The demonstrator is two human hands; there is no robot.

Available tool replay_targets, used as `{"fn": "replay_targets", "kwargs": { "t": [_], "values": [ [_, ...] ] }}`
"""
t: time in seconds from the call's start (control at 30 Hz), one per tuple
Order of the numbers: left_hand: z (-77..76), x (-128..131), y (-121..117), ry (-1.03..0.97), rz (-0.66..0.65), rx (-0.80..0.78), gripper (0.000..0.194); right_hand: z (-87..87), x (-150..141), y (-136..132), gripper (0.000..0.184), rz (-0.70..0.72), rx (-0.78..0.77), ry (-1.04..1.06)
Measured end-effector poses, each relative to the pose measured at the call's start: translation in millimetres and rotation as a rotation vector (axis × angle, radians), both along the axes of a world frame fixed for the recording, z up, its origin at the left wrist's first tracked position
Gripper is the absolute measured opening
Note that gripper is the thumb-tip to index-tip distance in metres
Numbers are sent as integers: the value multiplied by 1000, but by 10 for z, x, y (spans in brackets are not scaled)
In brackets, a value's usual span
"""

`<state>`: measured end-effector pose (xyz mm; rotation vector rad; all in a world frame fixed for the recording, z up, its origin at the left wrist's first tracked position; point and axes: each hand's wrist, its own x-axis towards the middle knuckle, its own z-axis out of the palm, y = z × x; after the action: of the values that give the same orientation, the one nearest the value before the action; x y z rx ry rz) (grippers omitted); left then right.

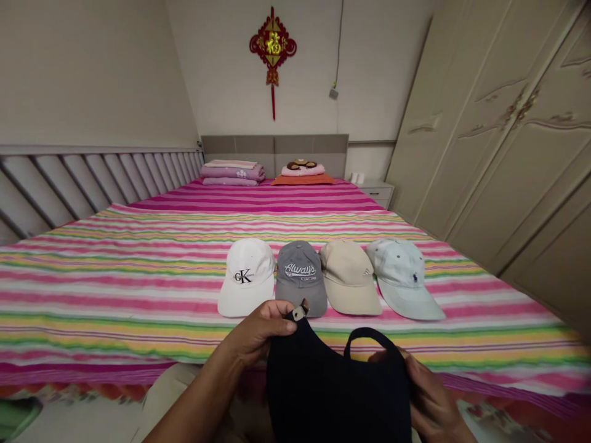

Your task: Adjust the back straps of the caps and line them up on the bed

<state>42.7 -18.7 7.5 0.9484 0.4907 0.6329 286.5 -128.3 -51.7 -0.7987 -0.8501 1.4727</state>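
A dark navy cap (332,387) is held up in front of me, its back strap and metal buckle facing up. My left hand (258,332) pinches the strap end by the buckle. My right hand (429,394) grips the cap's right side, partly hidden behind the fabric. Beyond it, several caps lie in a row on the striped bed (115,271): a white cap (246,277), a grey cap (301,277), a beige cap (348,277) and a pale blue cap (402,277).
A folded pink blanket (232,173) and a pillow (303,172) lie at the headboard. A slatted rail (92,178) runs along the left. A tall wardrobe (508,135) stands on the right, with a nightstand (376,191) beside the bed.
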Motion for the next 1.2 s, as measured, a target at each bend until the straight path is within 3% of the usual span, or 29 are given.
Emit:
{"fn": "replay_targets", "kwargs": {
  "t": [0.07,0.2,0.33,0.5,0.63,0.77,0.87,1.2],
  "values": [
    [20,8,-16,10,-1,30,17,35,-35,26,30,-35,4,40],
    [21,33,-52,-17,41,23,14,219,-132,39,23,65,28,127],
    [4,53,-68,-1,29,17,21,344,-159,32,34,72,-9,96],
    [-48,78,-56,-83,-12,37,35,389,-131,85,27,92,165,10],
    [-92,120,-57,-113,-20,18,38,456,-128,133,23,111,214,-27],
    [-109,183,-75,-132,-2,24,32,515,-138,174,26,38,182,17],
    [-109,226,-88,-146,27,3,27,571,-137,214,22,90,151,15],
    [-57,288,-90,-115,53,-89,22,850,-186,365,31,196,54,-298]
  ]
}}
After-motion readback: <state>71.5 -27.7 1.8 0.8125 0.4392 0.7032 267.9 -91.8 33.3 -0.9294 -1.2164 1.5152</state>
